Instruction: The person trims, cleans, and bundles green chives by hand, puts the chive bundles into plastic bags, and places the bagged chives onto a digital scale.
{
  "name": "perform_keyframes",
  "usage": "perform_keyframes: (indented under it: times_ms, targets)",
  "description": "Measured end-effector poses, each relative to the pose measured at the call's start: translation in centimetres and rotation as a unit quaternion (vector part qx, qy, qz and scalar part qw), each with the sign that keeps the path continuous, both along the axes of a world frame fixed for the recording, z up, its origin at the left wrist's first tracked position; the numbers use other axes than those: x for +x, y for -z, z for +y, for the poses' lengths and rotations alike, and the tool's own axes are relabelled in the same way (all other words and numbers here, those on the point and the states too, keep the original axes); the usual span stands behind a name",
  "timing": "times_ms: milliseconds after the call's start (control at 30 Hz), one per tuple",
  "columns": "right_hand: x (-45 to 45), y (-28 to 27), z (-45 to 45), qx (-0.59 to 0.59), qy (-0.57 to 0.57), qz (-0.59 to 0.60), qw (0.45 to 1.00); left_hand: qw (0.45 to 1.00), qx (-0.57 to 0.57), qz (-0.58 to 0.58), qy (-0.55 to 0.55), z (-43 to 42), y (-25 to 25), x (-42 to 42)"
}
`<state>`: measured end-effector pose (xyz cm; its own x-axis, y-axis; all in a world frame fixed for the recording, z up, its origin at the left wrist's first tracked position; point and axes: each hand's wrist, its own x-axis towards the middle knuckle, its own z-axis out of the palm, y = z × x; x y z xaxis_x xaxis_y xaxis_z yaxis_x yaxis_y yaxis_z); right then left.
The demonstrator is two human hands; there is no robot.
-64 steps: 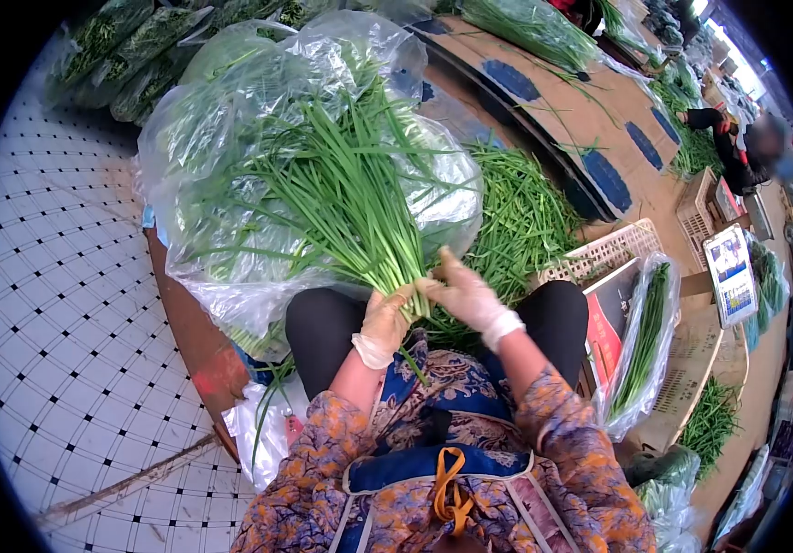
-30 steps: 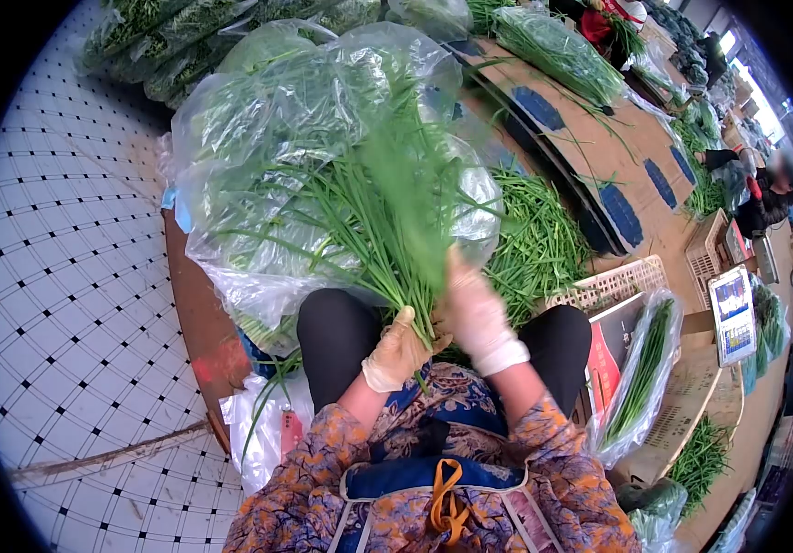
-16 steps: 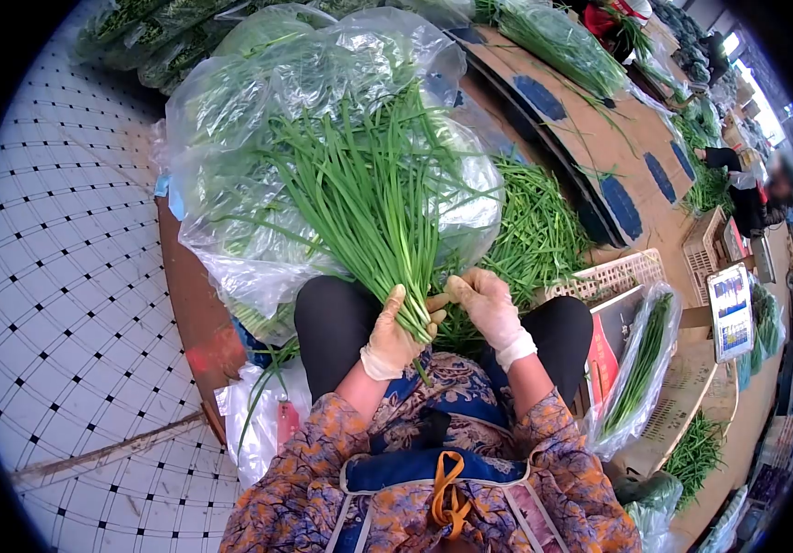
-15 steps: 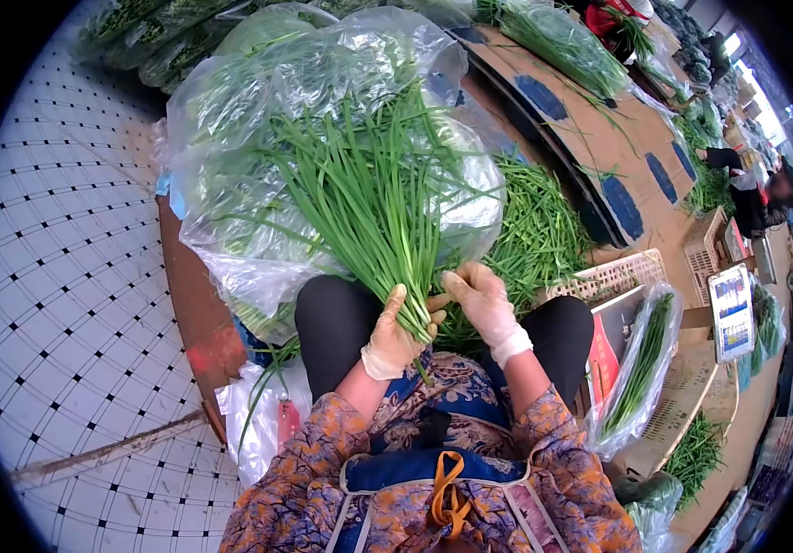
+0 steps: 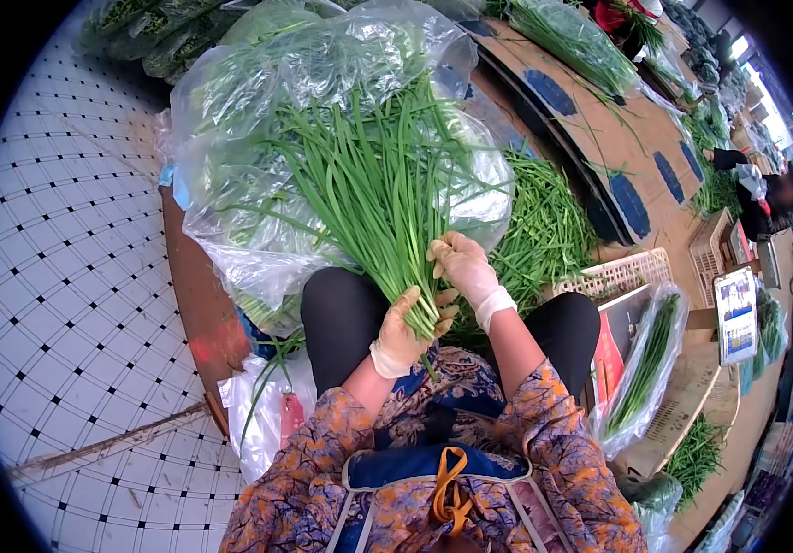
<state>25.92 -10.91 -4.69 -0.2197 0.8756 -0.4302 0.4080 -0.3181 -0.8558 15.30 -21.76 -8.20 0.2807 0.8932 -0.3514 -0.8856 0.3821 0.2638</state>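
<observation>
While the bare forearms come up from the wearer's lap, the left hand [image 5: 406, 336], in a thin pale glove, holds the lower end of a long green bundle of flat-leaved stalks [image 5: 373, 207], its thumb across the stems and its fingers behind and past their right side. The right hand [image 5: 464, 267], gloved alike, sits a little higher at the bundle's right edge, palm down and fingers curled narrowly together; whether a stalk is pinched in them I cannot tell.

Orange and purple patterned sleeves [image 5: 318, 447] flank a blue-trimmed apron [image 5: 443, 464] with an orange cord tie [image 5: 450, 498]. The stalks are pale and tight at the base, fanning into loose, glossy leaves over a crinkled clear plastic sheet [image 5: 249, 267]. Beyond the right hand lies a tangled heap of loose green stems [image 5: 544, 217].

Dark-trousered knees [image 5: 341, 313] stand on either side of the hands, leaving a small gap between the right wrist and the right knee. Past that knee are a pale slotted plastic basket [image 5: 632, 272] and a clear bag of green stalks [image 5: 641, 369]. Farther forward, flat brown cardboard [image 5: 590, 111] with blue patches borders the heap, its long dark edge slanting away. At the far right a dark-clothed person [image 5: 765, 198] appears, seemingly seated, though the view there is small and warped.
</observation>
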Motion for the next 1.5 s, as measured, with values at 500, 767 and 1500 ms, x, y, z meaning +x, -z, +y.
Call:
perform_keyframes:
  times_ms: [500,767,1500]
  targets:
    - [-0.6,-3.4,-3.0,0.150,-0.161,-0.198,0.955,0.997,0.069,-0.045,-0.004,-0.2,0.7,-0.1]
    - [-3.0,-2.5,-0.7,0.204,-0.146,-0.239,0.938,0.999,0.044,0.014,-0.004,-0.6,1.6,0.2]
    - [-1.1,-1.2,0.5,0.102,-0.152,-0.142,0.973,0.999,0.001,0.038,-0.033,-0.4,-0.6,0.5]
